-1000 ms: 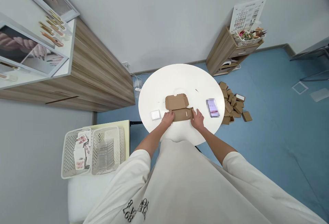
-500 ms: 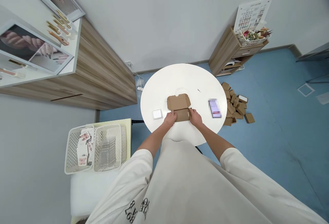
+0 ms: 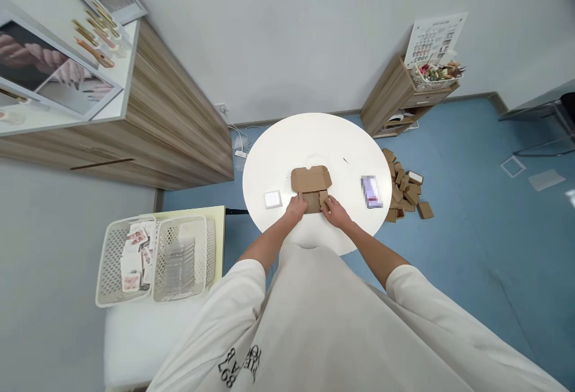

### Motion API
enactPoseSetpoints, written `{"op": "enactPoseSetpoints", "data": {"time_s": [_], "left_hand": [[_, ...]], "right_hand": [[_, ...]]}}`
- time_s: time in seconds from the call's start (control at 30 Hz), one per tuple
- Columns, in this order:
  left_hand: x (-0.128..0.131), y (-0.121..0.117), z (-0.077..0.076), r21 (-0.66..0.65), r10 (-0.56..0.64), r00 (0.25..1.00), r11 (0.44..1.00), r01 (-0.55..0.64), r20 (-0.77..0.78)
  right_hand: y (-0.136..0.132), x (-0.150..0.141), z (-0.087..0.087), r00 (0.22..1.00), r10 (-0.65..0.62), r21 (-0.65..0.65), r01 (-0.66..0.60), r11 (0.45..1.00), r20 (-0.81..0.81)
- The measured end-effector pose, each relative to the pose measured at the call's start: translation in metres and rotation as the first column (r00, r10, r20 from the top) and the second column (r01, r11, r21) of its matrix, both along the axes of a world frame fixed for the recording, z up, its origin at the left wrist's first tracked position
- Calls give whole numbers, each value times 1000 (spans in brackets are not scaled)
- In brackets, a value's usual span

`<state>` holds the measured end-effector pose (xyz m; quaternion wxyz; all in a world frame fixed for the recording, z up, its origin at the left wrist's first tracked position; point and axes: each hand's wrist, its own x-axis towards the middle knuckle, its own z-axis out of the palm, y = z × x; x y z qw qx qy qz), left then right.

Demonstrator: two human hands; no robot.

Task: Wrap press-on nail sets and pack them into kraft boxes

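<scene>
While my left hand [image 3: 296, 207] and right hand [image 3: 336, 212] close on a kraft mailer box [image 3: 311, 180], it feels like light, stiff work

Because this is thin corrugated card, I judge it weighs next to nothing, yet it should hold firm along its panels and spring a little at the creases. A gentle hold ought to do, though it may skate on this smooth top. It sits right under my fingertips, near the table's edge closest to me, its lid panel lying flat beyond them. My left fingers [image 3: 295, 201] are curled over the near-left corner, gripping the card. My right fingers [image 3: 327, 203] are pinching beside a small upright side flap [image 3: 323, 198], probably the best place to take hold. How hard either hand presses, I can't tell.

Under it all is a round white table [image 3: 314, 125]. Out past my left fingers lies a small white square packet [image 3: 272, 199]; past my right, a pixelated phone [image 3: 371, 192]. Neither is in my way. Further right, on the blue floor, is a heap of flat kraft boxes [image 3: 403, 188]. Down past my left forearm sit two white plastic baskets [image 3: 104, 278], one holding printed cards [image 3: 137, 254], the other clear plastic sleeves [image 3: 179, 266].
</scene>
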<state>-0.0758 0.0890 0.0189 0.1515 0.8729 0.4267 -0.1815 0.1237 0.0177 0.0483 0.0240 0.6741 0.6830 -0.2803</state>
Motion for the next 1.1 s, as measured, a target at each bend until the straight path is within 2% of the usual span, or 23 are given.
{"op": "enactPoseSetpoints", "data": {"time_s": [0.13,0.37,0.73,0.9,1.1], "left_hand": [[-2,-2,-2,17,-11,1000,1000,11,14],[-5,-5,-2,28,-24,1000,999,23,16],[-4,-6,2,27,-33,999,999,33,22],[-4,-8,6,25,-27,999,999,27,28],[-4,-8,6,-36,45,995,998,-42,93]], "right_hand": [[8,-2,3,989,58,-65,-50,997,133],[15,-10,2,930,221,-74,-209,975,294],[13,-30,-2,871,230,-107,-204,973,434],[17,-26,-2,881,241,-98,-220,971,407],[21,-11,2,920,217,-84,-200,976,327]]}}
